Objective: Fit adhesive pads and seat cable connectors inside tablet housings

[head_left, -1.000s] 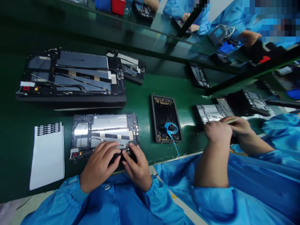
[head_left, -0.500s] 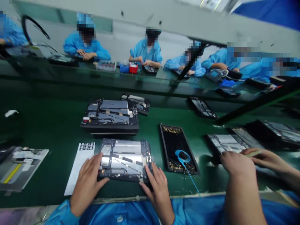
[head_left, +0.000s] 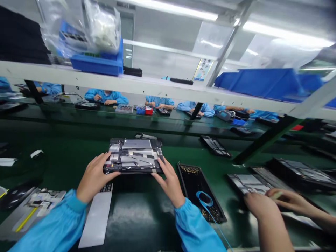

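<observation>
An opened tablet (head_left: 140,157), its silver battery plates and black cables bare, is held level between my two hands. My left hand (head_left: 96,176) grips its left end, thumb along the near edge and fingers over the side. On the right end, my right hand (head_left: 169,178) has the thumb at the near edge and fingers on the side. The tablet hides the stack behind or beneath it; I cannot tell whether it touches. Below my left hand lies a white sheet with black stickers (head_left: 97,217). A black tray of small gold parts (head_left: 190,180) sits right of my right hand.
A blue looped strap (head_left: 204,199) lies on the tray. A co-worker's hands (head_left: 265,203) work over another opened tablet (head_left: 248,182) at right. A grey panel with a yellow strip (head_left: 39,206) lies left. A slanted post (head_left: 262,140) and overhead shelf (head_left: 168,91) stand ahead.
My hands have lifted the tablet off the table and carried it forward to the stack's place. The camera view has tilted up, showing the shelf with blue bins.
</observation>
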Tool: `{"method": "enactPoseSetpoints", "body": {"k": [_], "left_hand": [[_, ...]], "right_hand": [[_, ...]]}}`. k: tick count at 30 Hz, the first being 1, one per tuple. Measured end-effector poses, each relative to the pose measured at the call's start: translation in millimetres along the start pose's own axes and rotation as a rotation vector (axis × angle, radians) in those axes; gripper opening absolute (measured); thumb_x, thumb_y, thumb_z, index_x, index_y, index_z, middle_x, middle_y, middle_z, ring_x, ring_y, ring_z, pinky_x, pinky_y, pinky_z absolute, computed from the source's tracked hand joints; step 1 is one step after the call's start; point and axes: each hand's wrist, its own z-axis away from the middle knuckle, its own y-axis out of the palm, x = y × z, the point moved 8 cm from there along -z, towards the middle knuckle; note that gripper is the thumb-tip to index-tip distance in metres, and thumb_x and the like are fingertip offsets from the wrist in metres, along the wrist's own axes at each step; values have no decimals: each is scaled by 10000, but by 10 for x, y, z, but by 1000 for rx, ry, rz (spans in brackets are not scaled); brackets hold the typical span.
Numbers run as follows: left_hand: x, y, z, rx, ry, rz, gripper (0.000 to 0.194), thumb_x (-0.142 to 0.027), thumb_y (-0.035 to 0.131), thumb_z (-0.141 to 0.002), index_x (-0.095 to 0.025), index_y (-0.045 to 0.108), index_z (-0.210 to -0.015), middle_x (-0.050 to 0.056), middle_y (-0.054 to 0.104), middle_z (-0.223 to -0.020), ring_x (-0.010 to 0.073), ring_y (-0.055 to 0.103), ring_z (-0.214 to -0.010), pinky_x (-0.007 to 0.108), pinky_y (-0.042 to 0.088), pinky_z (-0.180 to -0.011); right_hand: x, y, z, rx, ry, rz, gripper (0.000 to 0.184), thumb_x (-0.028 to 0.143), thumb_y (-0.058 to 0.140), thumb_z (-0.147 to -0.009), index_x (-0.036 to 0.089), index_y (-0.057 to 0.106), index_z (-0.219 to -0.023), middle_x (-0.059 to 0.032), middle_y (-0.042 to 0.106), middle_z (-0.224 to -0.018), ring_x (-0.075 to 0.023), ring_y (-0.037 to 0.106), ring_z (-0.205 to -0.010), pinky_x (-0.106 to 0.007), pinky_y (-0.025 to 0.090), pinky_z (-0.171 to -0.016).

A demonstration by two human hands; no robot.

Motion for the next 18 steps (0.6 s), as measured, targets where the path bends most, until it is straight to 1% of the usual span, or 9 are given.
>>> {"method": "enactPoseSetpoints", "body": {"k": [3,6,8,10,11,13,14,16,18], "left_hand": [[236,136,-372,77,-80,69,896,-606,753,-699,-169,530,-1449,152,570,-1475,367,519,-1380,466,440,-1147],[470,224,-546,181,-64,204,983,-653,768,-653,-212,488,-1486,124,561,-1491,366,541,-1361,463,446,-1138],[722,210,-720,176,-125,370,910,-725,684,-721,-263,490,-1481,87,528,-1528,352,497,-1402,475,401,-1172],[1016,240,-992,135,-260,525,795,-771,493,-845,-246,530,-1440,98,519,-1534,343,466,-1427,498,373,-1185],[1132,306,-1153,132,-322,576,774,-769,405,-890,-212,557,-1406,126,537,-1511,346,484,-1410,510,392,-1168],[1236,541,-1489,180,-383,616,743,-732,347,-939,-149,608,-1317,181,611,-1405,353,576,-1311,515,472,-1089],[1228,691,-1647,214,-383,619,691,-696,380,-956,-133,627,-1271,187,650,-1333,341,623,-1243,510,506,-1046],[1146,1009,-1915,271,-364,637,533,-585,518,-966,-130,643,-1213,141,683,-1235,303,665,-1137,492,542,-985],[1037,1301,-2116,303,-331,658,403,-461,607,-963,-156,628,-1227,97,660,-1237,260,659,-1097,468,558,-946]], "right_hand": [[-181,311,-232,18,58,-12,589,467,615,-959,232,511,-1489,-167,512,-1518,-324,488,-1419,-512,452,-1147],[-299,354,-314,22,70,-27,603,501,623,-947,268,506,-1490,-138,510,-1528,-321,473,-1430,-523,432,-1161],[-510,294,-479,36,137,-45,586,490,572,-980,276,463,-1514,-117,492,-1546,-298,453,-1443,-513,408,-1181],[-901,275,-762,76,297,-33,523,437,474,-1034,225,453,-1512,-137,509,-1522,-271,485,-1412,-482,416,-1175],[-1133,299,-923,101,387,-11,487,404,440,-1051,189,479,-1485,-159,538,-1481,-264,522,-1371,-468,437,-1154],[-1576,436,-1226,166,523,37,401,366,491,-1043,161,566,-1379,-161,607,-1370,-259,604,-1251,-468,495,-1082],[-1765,546,-1346,204,569,57,366,361,544,-1024,160,595,-1326,-143,628,-1323,-254,632,-1191,-471,524,-1035],[-2065,820,-1488,287,646,91,352,373,630,-984,172,608,-1272,-99,637,-1279,-236,655,-1110,-463,562,-954],[-2244,1117,-1531,365,687,116,362,386,647,-974,179,601,-1268,-82,630,-1273,-226,656,-1085,-444,575,-917]]}}
